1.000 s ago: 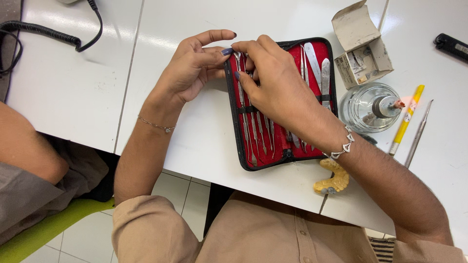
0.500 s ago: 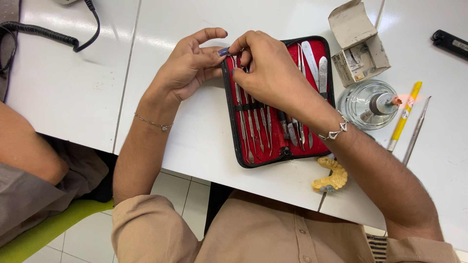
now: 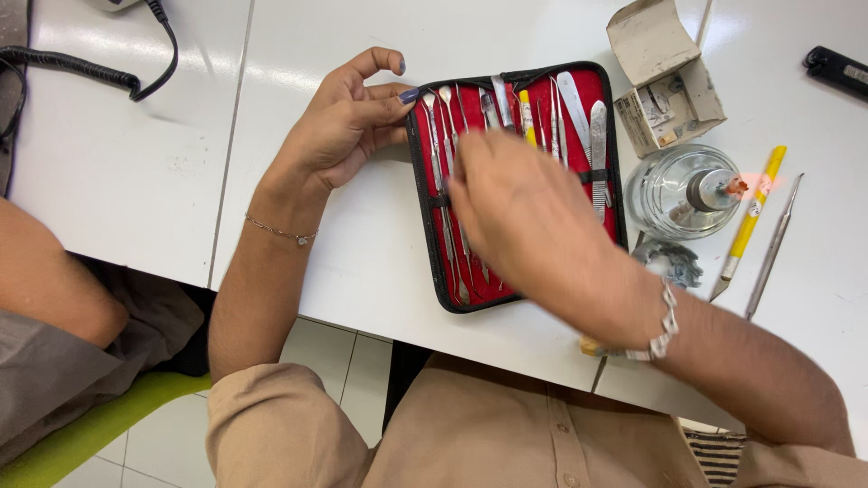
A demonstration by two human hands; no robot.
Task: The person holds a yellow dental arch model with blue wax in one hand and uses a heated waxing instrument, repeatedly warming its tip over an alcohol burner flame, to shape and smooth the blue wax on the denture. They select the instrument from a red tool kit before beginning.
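— Moved, has it? Right hand [image 3: 533, 217] now hovers blurred over the red-lined instrument case [image 3: 601, 99], grip unclear.

— Yes; left hand [image 3: 348, 126] pinches the case's edge on the white table [image 3: 136, 163], above tiled floor [image 3: 334, 380].

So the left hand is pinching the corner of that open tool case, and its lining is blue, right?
Not quite. In the head view the left hand does pinch the top left corner of the open tool case, but the lining is red, not blue, with metal instruments strapped in it.
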